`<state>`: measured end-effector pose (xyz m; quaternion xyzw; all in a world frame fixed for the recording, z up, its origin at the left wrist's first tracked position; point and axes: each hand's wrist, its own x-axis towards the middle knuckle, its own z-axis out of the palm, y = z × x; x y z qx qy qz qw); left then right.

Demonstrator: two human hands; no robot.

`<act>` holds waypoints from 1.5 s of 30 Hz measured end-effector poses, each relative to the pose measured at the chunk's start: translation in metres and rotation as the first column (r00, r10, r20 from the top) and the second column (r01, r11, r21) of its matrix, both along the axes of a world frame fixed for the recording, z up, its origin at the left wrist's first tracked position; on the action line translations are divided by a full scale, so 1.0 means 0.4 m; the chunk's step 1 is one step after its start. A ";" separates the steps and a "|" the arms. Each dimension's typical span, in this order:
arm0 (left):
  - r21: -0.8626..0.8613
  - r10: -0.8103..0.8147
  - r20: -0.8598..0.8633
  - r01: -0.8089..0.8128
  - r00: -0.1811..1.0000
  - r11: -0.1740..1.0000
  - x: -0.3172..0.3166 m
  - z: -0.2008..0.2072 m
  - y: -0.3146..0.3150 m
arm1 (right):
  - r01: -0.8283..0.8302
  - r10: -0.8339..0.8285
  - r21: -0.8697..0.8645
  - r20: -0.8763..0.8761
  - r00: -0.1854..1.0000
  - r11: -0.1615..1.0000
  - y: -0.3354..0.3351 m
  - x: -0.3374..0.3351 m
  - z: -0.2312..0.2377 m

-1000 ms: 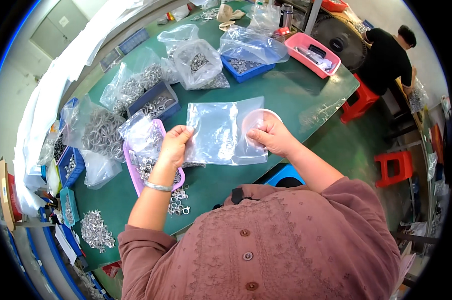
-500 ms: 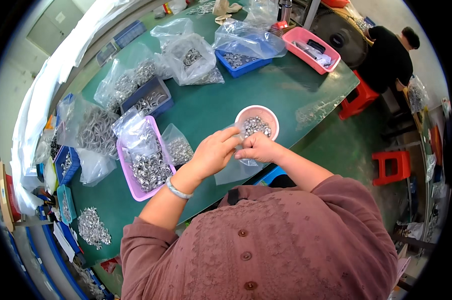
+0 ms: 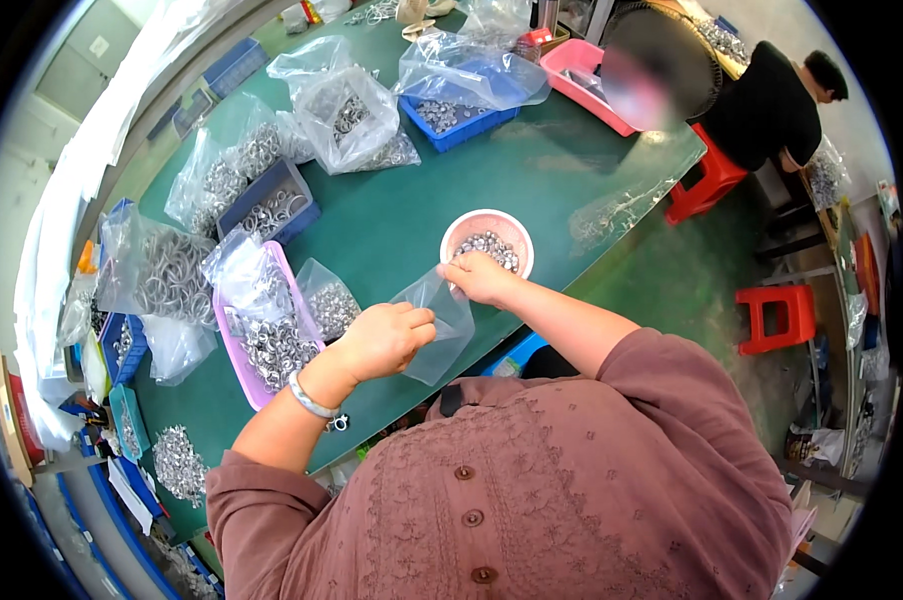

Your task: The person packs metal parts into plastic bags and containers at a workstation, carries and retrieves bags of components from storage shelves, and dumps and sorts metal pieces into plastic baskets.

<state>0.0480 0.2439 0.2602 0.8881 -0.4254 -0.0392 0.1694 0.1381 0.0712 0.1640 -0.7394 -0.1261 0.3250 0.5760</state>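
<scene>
A clear, flat plastic bag is stretched between my hands at the table's near edge. My right hand pinches its upper corner beside the bowl. My left hand, a silver bangle on its wrist, has its fingers curled closed at the bag's left side; the fingertips are partly hidden. Just beyond my right hand stands a pale pink bowl holding small round metal parts. An opened bag of small metal parts lies to the left of my left hand, by a lilac tray of metal rings.
Blue bins, a pink basket and bags of metal rings line the green table. A loose heap of metal parts lies at lower left. A person in black sits at far right, near a red stool.
My hands have drawn apart, the left one moving down and left from the bowl. The bag now spreads open to view between them. The whole view has shifted slightly.
</scene>
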 end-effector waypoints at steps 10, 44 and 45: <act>0.166 0.344 -0.083 -0.327 0.935 0.930 0.044 -0.105 0.041 | 0.359 -0.231 -0.243 0.432 0.872 0.901 -0.141 0.132 0.012; -0.149 0.630 -0.386 -0.720 0.673 0.678 0.179 -0.324 -0.103 | 0.253 -0.223 -0.266 0.140 0.965 0.930 -0.087 0.193 0.047; -0.151 0.633 -0.387 -0.723 0.671 0.675 0.175 -0.327 -0.101 | 0.257 -0.213 -0.299 0.172 0.962 0.919 -0.084 0.195 0.039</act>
